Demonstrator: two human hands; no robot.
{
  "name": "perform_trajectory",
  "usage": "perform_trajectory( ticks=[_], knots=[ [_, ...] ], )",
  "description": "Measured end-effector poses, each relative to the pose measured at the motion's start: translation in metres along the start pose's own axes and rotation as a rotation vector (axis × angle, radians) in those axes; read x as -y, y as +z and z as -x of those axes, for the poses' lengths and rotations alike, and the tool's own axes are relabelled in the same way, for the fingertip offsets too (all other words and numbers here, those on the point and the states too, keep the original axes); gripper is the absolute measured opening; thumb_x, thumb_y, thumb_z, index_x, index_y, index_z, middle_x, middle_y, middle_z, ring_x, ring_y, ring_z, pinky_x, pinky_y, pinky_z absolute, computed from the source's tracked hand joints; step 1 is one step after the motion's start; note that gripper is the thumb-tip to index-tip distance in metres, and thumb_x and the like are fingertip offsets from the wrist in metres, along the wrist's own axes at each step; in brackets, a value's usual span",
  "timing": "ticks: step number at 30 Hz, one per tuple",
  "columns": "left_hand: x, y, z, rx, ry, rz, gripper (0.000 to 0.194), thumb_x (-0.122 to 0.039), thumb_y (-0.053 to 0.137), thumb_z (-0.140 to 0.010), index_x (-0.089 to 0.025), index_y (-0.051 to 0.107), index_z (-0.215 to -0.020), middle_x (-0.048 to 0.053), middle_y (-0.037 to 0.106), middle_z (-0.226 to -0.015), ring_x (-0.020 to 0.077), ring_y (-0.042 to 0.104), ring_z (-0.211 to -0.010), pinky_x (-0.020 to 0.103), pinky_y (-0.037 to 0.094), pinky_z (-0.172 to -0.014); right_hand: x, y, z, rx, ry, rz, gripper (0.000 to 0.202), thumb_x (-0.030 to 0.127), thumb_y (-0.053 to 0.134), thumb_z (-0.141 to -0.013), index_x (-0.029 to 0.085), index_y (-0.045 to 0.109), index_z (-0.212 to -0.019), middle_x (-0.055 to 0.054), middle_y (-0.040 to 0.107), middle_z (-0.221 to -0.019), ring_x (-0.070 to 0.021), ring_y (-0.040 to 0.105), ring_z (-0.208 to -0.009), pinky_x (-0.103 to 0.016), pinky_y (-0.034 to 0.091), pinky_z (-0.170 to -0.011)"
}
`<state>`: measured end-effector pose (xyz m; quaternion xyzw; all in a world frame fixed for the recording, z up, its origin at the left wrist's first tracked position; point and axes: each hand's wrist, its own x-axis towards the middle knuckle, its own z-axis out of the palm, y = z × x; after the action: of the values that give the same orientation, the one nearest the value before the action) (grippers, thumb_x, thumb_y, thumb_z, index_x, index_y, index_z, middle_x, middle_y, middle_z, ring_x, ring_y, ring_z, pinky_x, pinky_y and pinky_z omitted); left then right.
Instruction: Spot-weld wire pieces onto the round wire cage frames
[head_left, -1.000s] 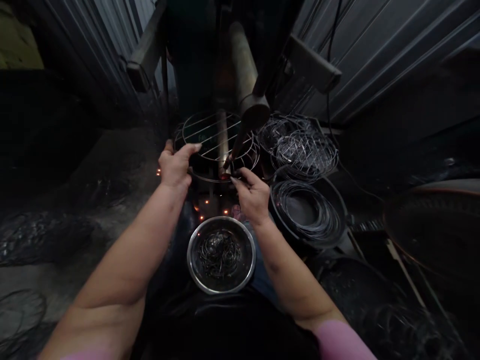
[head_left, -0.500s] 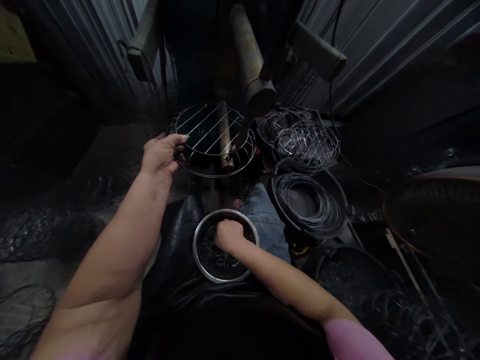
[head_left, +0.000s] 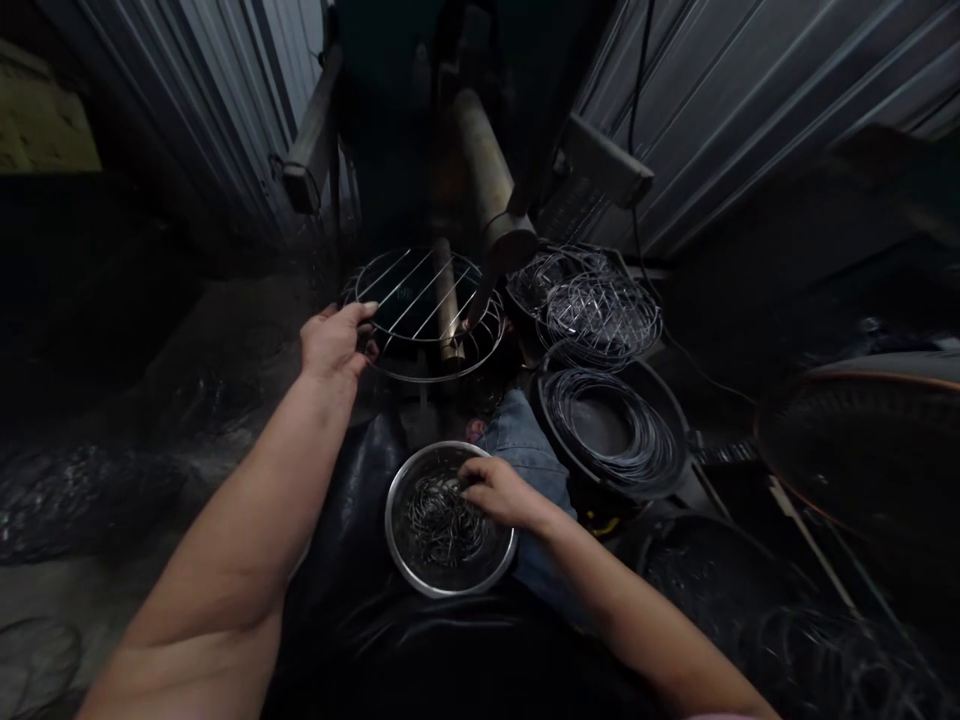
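My left hand (head_left: pixel 335 340) grips the left edge of a round wire rack (head_left: pixel 420 340), thumb on top and fingers below. Parallel bars cross the rack's upper ring, and a second ring shows beneath. The rack rests around or against a metal bar (head_left: pixel 448 300) of the machine; the exact contact is dark. My right hand (head_left: pixel 496 490) is over the right side of a steel bowl (head_left: pixel 491 562) on my lap. Its fingers are pinched together, and what they hold is too small to make out. Short bent wire pieces (head_left: pixel 444 520) fill the bowl's bottom.
A thick metal cylinder (head_left: pixel 487 170) juts toward me above the rack. On the right, a black basin (head_left: pixel 679 460) holds coiled wire (head_left: pixel 645 430), with finished-looking wire racks (head_left: pixel 600 315) piled behind it. A large round pan-like rim (head_left: pixel 862 376) stands far right.
My right hand has lifted from deep in the bowl toward its right rim, uncovering the wire pieces. My left hand keeps its grip on the rack. The view has tilted slightly up.
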<state>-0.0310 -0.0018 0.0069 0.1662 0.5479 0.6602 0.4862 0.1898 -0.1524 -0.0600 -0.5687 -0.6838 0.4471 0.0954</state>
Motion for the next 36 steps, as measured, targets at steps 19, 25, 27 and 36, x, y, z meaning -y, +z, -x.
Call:
perform_trajectory(
  ticks=[19, 25, 27, 36],
  knots=[
    [0.026, 0.006, 0.048, 0.05, 0.134, 0.152, 0.041, -0.025, 0.079, -0.053, -0.019, 0.055, -0.085, -0.003, 0.055, -0.075, 0.0095, 0.051, -0.057, 0.02, 0.038, -0.047, 0.064, -0.039, -0.063, -0.858, -0.343, -0.319, 0.017, 0.022, 0.058, -0.082, 0.021, 0.074, -0.084, -0.003, 0.071, -0.076, -0.0169, 0.065, -0.071, -0.028, 0.052, -0.071],
    [0.027, 0.009, 0.051, 0.019, 0.153, 0.157, 0.041, -0.022, 0.079, -0.052, -0.02, 0.055, -0.086, -0.004, 0.055, -0.079, 0.0098, 0.053, -0.06, 0.02, 0.037, -0.046, 0.059, -0.036, -0.065, -0.833, -0.278, -0.336, 0.022, 0.022, 0.055, -0.083, 0.021, 0.074, -0.094, -0.004, 0.073, -0.086, -0.0178, 0.067, -0.078, -0.029, 0.054, -0.074],
    [0.029, 0.009, 0.052, 0.027, 0.137, 0.158, 0.041, -0.022, 0.079, -0.052, -0.021, 0.056, -0.087, -0.004, 0.054, -0.08, 0.0096, 0.053, -0.06, 0.02, 0.037, -0.046, 0.057, -0.035, -0.064, -0.82, -0.261, -0.33, 0.022, 0.023, 0.054, -0.083, 0.021, 0.074, -0.092, -0.005, 0.073, -0.085, -0.0175, 0.067, -0.075, -0.028, 0.055, -0.073],
    [0.023, 0.011, 0.06, 0.024, 0.115, 0.185, 0.041, -0.022, 0.08, -0.051, -0.021, 0.055, -0.084, -0.005, 0.054, -0.074, 0.009, 0.051, -0.057, 0.021, 0.036, -0.046, 0.067, -0.03, -0.067, -0.899, -0.206, -0.683, 0.019, 0.033, 0.064, -0.077, 0.016, 0.072, -0.084, -0.004, 0.072, -0.076, -0.0157, 0.066, -0.056, -0.027, 0.056, -0.055]
  ],
)
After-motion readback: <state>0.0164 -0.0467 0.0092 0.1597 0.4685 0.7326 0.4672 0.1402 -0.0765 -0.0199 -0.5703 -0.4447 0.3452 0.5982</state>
